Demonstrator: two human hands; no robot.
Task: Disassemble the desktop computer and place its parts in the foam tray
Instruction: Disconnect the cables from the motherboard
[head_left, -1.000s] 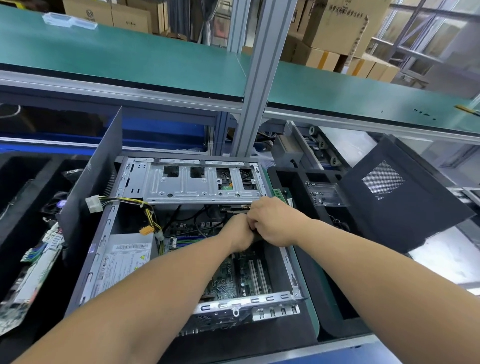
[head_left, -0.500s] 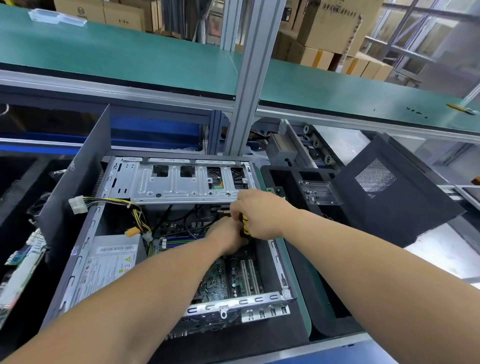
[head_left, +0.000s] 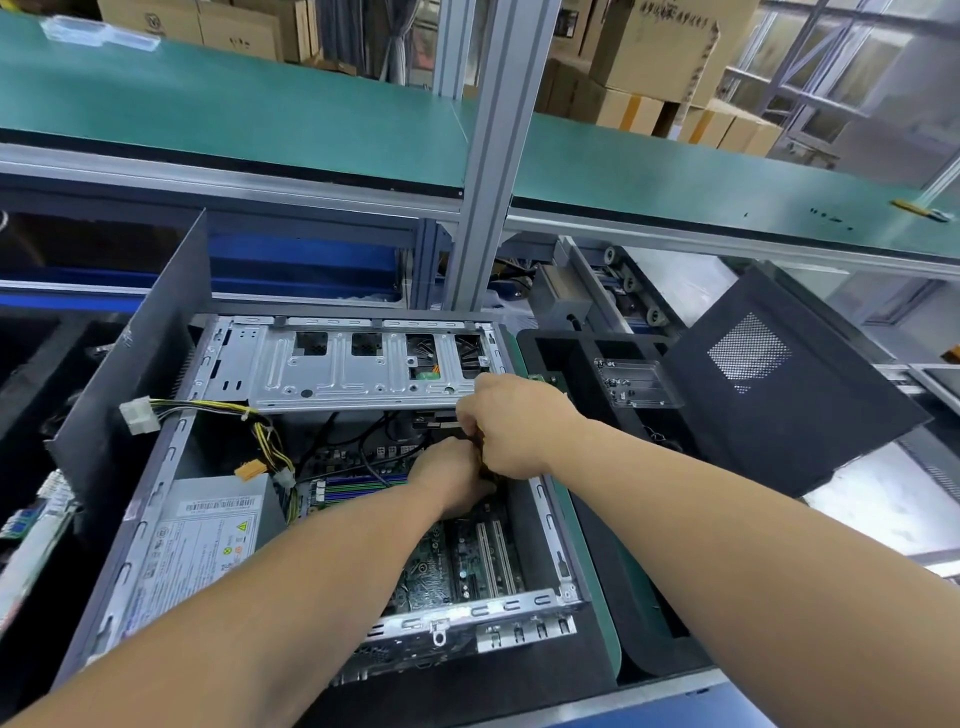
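Lying at the far left, partly cut off by the frame, a circuit board (head_left: 31, 535) is seen in a dark foam tray (head_left: 31, 364). Next to it the open desktop computer case (head_left: 171, 467) is laid on its side, with its grey side wall (head_left: 135, 374) raised at the left. Inside, a power supply (head_left: 197, 551) with a white label is seated at the near left, and yellow and black cables (head_left: 270, 441) with a white connector (head_left: 137, 415) are draped over the edge. A metal drive cage (head_left: 337, 364) spans the far end, and the motherboard (head_left: 467, 556) is exposed at the near right. The left hand (head_left: 452, 475) is curled down over the board, fingers hidden, so its grip cannot be told. The right hand (head_left: 511, 423), touching it, is closed around a thin yellowish item that is too hidden to name. Further right, a second foam tray (head_left: 545, 343) holds a clear plastic part (head_left: 636, 382), and a black perforated side panel (head_left: 779, 395) is propped against it.
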